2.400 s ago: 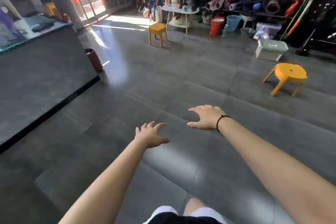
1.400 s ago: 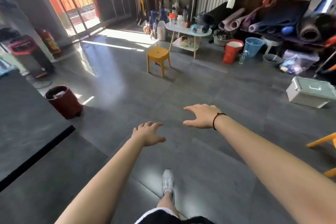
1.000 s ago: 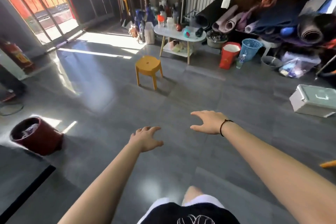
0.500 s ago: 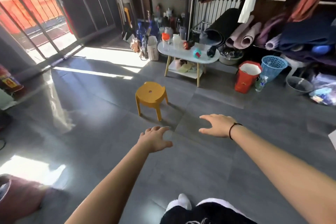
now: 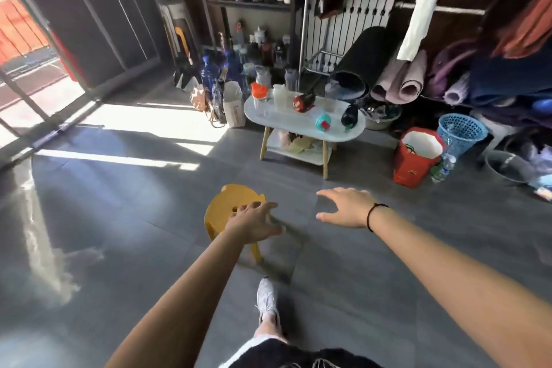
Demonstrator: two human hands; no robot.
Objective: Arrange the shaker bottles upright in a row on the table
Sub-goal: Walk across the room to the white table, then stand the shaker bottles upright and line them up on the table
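A small white oval table [image 5: 286,123] stands against the cluttered far wall. On it, an orange-lidded shaker bottle [image 5: 258,95] and a clear white-lidded one [image 5: 280,96] stand upright at the left. A red-capped bottle [image 5: 303,102], a teal-lidded one [image 5: 323,122] and a dark one [image 5: 349,115] lie on their sides. Another clear bottle [image 5: 330,101] stands at the back. My left hand [image 5: 254,222] and my right hand [image 5: 343,207] are stretched forward, empty with fingers spread, well short of the table.
A yellow plastic stool [image 5: 231,206] stands on the grey floor right under my left hand, between me and the table. A red bin [image 5: 416,155] and a blue basket [image 5: 460,133] sit right of the table. Rolled mats and shelves of bottles line the wall.
The view has moved forward across the floor, so the table and the yellow stool are much closer. Both hands stay outstretched and empty.
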